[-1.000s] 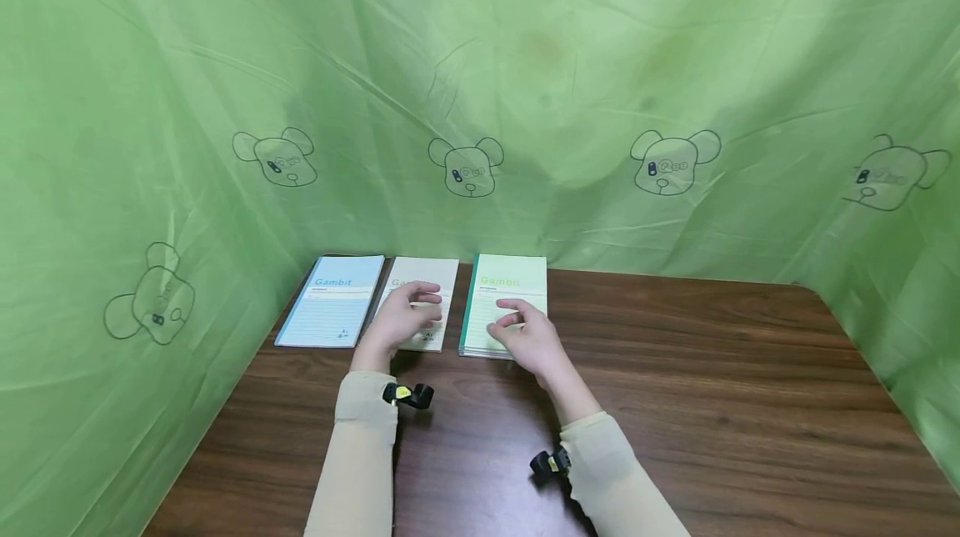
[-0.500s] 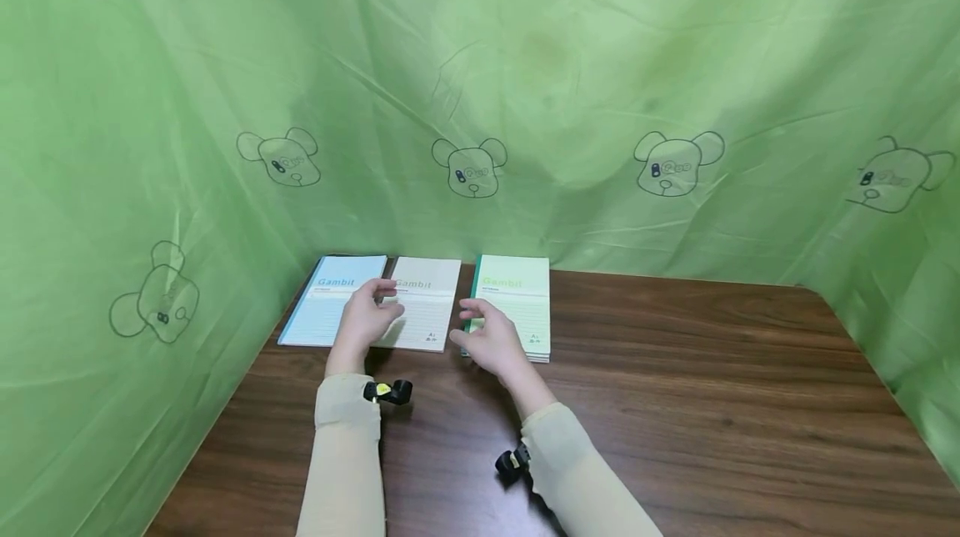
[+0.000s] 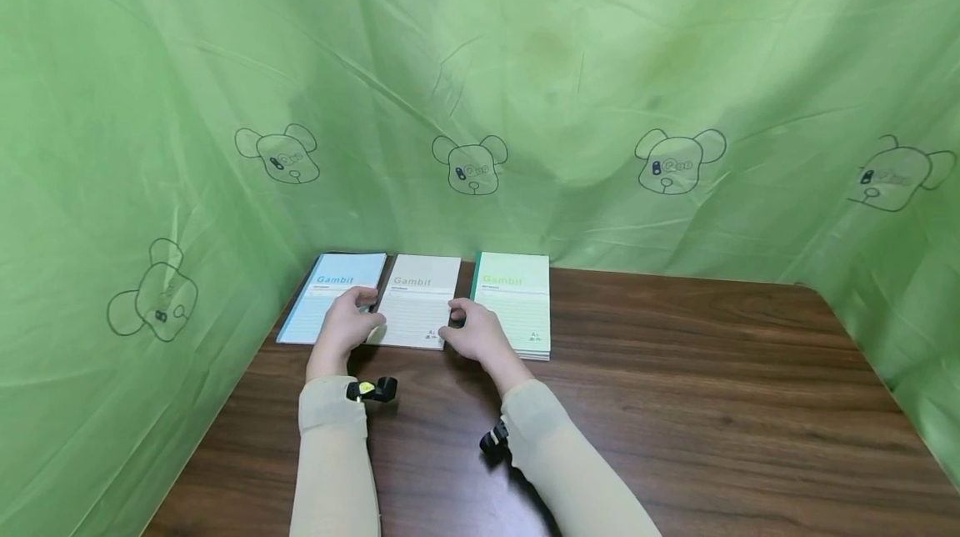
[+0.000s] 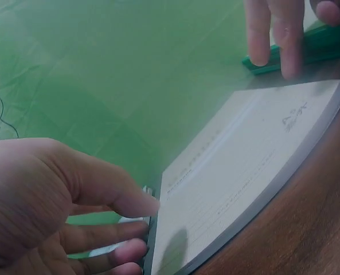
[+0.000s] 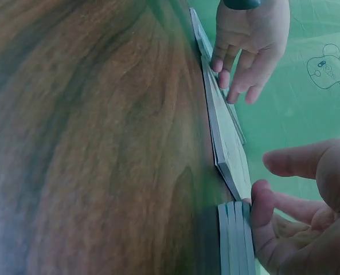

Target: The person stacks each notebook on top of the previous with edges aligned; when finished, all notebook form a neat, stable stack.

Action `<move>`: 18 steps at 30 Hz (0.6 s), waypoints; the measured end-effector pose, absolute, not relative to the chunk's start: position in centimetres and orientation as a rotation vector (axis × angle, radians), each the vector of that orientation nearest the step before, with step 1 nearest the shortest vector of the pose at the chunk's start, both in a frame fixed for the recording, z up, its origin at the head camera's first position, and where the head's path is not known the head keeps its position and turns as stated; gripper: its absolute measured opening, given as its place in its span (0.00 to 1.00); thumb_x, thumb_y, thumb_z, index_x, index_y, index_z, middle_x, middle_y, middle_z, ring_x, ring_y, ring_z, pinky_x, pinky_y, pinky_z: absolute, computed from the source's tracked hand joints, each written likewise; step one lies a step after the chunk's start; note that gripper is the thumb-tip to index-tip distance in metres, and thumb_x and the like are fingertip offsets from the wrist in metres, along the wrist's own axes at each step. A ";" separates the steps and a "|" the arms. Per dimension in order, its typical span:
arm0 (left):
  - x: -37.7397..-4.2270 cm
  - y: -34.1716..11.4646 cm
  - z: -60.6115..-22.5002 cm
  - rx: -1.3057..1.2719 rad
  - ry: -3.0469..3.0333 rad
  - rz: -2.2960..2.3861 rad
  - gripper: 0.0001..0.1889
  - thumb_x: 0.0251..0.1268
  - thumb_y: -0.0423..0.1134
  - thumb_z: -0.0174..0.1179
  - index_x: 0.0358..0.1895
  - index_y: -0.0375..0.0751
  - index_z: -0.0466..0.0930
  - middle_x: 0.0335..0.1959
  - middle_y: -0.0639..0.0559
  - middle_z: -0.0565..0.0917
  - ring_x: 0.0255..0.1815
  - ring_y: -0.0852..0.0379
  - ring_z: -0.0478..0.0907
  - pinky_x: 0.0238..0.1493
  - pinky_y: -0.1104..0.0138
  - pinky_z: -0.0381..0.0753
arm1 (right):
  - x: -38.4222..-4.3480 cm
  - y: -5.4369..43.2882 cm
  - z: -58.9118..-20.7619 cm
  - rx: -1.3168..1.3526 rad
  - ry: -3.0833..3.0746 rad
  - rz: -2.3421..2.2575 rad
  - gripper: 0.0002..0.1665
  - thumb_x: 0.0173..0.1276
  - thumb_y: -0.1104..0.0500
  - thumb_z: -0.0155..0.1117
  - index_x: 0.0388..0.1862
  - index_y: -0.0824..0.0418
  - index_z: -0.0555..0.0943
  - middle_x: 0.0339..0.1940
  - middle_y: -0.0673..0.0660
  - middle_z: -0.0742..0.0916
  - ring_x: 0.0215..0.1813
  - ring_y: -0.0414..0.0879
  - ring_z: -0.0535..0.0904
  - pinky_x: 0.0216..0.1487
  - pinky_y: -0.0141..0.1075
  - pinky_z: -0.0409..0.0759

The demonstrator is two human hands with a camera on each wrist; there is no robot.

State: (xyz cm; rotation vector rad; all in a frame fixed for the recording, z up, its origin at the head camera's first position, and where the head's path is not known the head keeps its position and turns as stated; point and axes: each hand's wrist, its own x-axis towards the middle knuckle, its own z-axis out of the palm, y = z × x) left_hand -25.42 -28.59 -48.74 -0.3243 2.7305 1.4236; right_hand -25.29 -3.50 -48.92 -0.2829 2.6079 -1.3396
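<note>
Three groups of notebooks lie in a row at the table's back edge. In the middle is a pale grey-white "Gambit" notebook (image 3: 416, 303). My left hand (image 3: 343, 330) is at its dark spine, fingers loosely bent over the gap and thumb tip at the edge, partly covering the blue notebook (image 3: 347, 268). At the opposite edge, my right hand (image 3: 478, 335) has its fingers pointing down into the gap beside the stack of green notebooks (image 3: 521, 303). Its thumb stands apart from the fingers in the right wrist view. Neither hand grips the grey-white notebook (image 4: 238, 160).
The brown wooden table (image 3: 720, 387) extends to the right and toward the front. Green fabric (image 3: 570, 87) with bear-head drawings hangs close behind the notebooks and along both sides. Several layered edges show on the green stack (image 5: 235, 238).
Both hands have moved left and lower: the left from over the grey-white notebook to its spine, the right from above the green stack to the gap. The notebooks have stayed put.
</note>
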 end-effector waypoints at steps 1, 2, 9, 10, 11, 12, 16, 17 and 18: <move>-25.4 -28.6 -48.7 -0.328 2.731 1.400 0.33 0.68 0.29 0.64 0.77 0.28 0.70 0.73 0.27 0.76 0.73 0.29 0.72 0.68 0.41 0.77 | -25.3 -3.6 -48.9 -0.276 2.617 -1.314 0.34 0.74 0.57 0.72 0.76 0.63 0.78 0.63 0.58 0.89 0.69 0.58 0.82 0.71 0.51 0.79; -25.3 -28.6 -48.7 -0.328 2.729 1.382 0.33 0.69 0.29 0.64 0.77 0.28 0.70 0.73 0.26 0.75 0.73 0.29 0.72 0.67 0.41 0.77 | -25.4 -3.7 -48.9 -0.270 2.623 -1.292 0.35 0.74 0.57 0.72 0.77 0.63 0.77 0.63 0.58 0.89 0.69 0.58 0.82 0.71 0.51 0.79; -25.1 -28.5 -48.6 -0.334 2.713 1.335 0.33 0.71 0.34 0.68 0.76 0.30 0.71 0.73 0.27 0.75 0.70 0.30 0.74 0.57 0.43 0.81 | -25.3 -4.0 -48.4 -0.284 2.631 -1.228 0.36 0.74 0.56 0.72 0.78 0.66 0.76 0.65 0.60 0.89 0.71 0.58 0.81 0.73 0.50 0.78; -25.1 -28.5 -48.6 -0.336 2.710 1.341 0.32 0.71 0.34 0.68 0.76 0.30 0.72 0.73 0.27 0.75 0.69 0.30 0.75 0.57 0.43 0.81 | -25.3 -3.9 -48.4 -0.290 2.622 -1.238 0.36 0.74 0.56 0.72 0.77 0.66 0.76 0.65 0.60 0.88 0.71 0.59 0.81 0.73 0.50 0.78; -25.1 -28.5 -48.7 -0.338 2.707 1.353 0.32 0.71 0.33 0.68 0.75 0.31 0.72 0.73 0.27 0.75 0.68 0.30 0.75 0.56 0.44 0.81 | -25.3 -3.9 -48.4 -0.293 2.610 -1.250 0.36 0.74 0.56 0.73 0.77 0.66 0.76 0.65 0.61 0.88 0.71 0.59 0.82 0.73 0.51 0.78; -25.2 -28.5 -48.7 -0.348 2.704 1.370 0.31 0.70 0.33 0.68 0.75 0.31 0.73 0.72 0.27 0.75 0.67 0.30 0.75 0.56 0.44 0.82 | -25.3 -3.9 -48.3 -0.289 2.590 -1.273 0.36 0.74 0.57 0.73 0.78 0.66 0.76 0.65 0.61 0.88 0.70 0.59 0.82 0.73 0.51 0.78; -25.3 -28.7 -48.8 -0.408 2.700 1.473 0.28 0.69 0.29 0.66 0.71 0.28 0.76 0.67 0.27 0.80 0.63 0.34 0.79 0.54 0.52 0.83 | -25.2 -3.8 -48.3 -0.252 2.519 -1.365 0.37 0.73 0.59 0.75 0.78 0.65 0.75 0.66 0.63 0.87 0.68 0.59 0.83 0.70 0.51 0.80; -25.4 -28.8 -48.8 -0.433 2.689 1.512 0.27 0.68 0.28 0.66 0.70 0.27 0.77 0.66 0.27 0.81 0.60 0.36 0.81 0.51 0.55 0.84 | -25.2 -3.8 -48.4 -0.244 2.509 -1.383 0.38 0.73 0.59 0.75 0.79 0.65 0.75 0.66 0.63 0.87 0.68 0.59 0.83 0.69 0.51 0.80; -25.4 -29.0 -48.8 -0.457 2.672 1.547 0.27 0.68 0.27 0.65 0.70 0.28 0.77 0.64 0.28 0.83 0.57 0.38 0.83 0.48 0.57 0.84 | -25.2 -3.8 -48.4 -0.237 2.502 -1.400 0.38 0.72 0.60 0.75 0.78 0.65 0.75 0.66 0.63 0.87 0.67 0.59 0.83 0.68 0.52 0.81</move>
